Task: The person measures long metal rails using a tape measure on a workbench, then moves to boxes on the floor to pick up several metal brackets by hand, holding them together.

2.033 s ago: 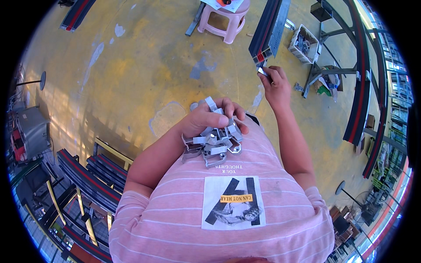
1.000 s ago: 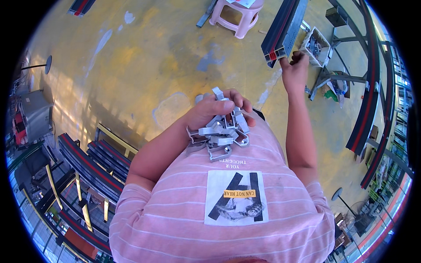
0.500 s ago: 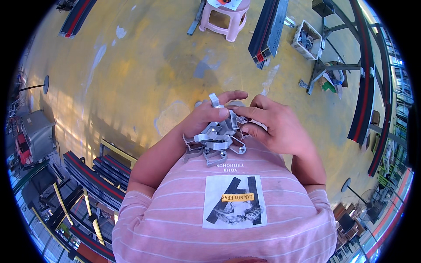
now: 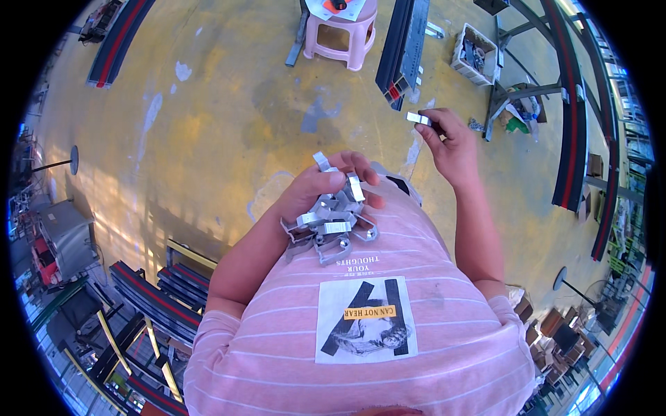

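Brackets [image 4: 331, 222]: shiny bare metal. Shirt [image 4: 374, 326]: striped matt cloth. Floor [image 4: 229, 118]: rough stained concrete.

Person wears a short-sleeved pink T-shirt [image 4: 388, 347] with thin white horizontal stripes. Chest carries a white rectangular print [image 4: 365, 320]: black slanted bars, a small orange label, a greyish figure below, too warped by the lens to identify. Forearms bare; no gloves, apparently no watch.
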`<state>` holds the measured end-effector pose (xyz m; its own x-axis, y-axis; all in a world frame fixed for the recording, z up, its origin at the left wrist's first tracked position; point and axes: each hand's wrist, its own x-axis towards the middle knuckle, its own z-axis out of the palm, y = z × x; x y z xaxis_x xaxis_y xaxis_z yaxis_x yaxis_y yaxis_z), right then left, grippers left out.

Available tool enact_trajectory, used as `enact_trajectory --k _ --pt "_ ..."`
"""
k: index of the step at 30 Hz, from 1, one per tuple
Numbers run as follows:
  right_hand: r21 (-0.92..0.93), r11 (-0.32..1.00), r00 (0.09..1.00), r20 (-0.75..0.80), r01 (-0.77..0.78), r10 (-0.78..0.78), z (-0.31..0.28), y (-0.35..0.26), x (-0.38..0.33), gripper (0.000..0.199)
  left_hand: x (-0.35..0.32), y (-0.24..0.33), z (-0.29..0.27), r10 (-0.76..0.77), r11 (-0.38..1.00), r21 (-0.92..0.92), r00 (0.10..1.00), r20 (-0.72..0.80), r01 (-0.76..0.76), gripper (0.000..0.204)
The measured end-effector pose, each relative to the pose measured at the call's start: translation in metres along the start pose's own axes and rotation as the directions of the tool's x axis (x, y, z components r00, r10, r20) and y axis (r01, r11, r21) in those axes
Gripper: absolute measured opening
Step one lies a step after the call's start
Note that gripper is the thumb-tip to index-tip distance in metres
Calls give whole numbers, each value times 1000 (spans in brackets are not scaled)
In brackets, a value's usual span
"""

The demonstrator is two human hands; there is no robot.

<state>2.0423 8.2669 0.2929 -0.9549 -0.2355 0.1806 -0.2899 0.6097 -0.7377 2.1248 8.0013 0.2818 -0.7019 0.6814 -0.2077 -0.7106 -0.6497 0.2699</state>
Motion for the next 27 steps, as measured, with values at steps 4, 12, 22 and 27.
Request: enact_trajectory --k 4,12,22,27 --pt "-61 998 995 -95 25 -31 35 40 2 18 0 1 -1 -1 1000 -23 1000 8 1 50" --pt "-8 999 995 -93 43 -44 45 49 6 18 0 -1 -3 22 997 -77 999 39 -19 47" --pt "-87 993 997 -26 -80 78 44 45 11 17 -1 -3 -6 39 997 -61 999 26 -37 47" --pt "-67 966 968 20 -250 252 40 36 22 21 0 -3 -6 47 997 -71 998 39 -44 48"
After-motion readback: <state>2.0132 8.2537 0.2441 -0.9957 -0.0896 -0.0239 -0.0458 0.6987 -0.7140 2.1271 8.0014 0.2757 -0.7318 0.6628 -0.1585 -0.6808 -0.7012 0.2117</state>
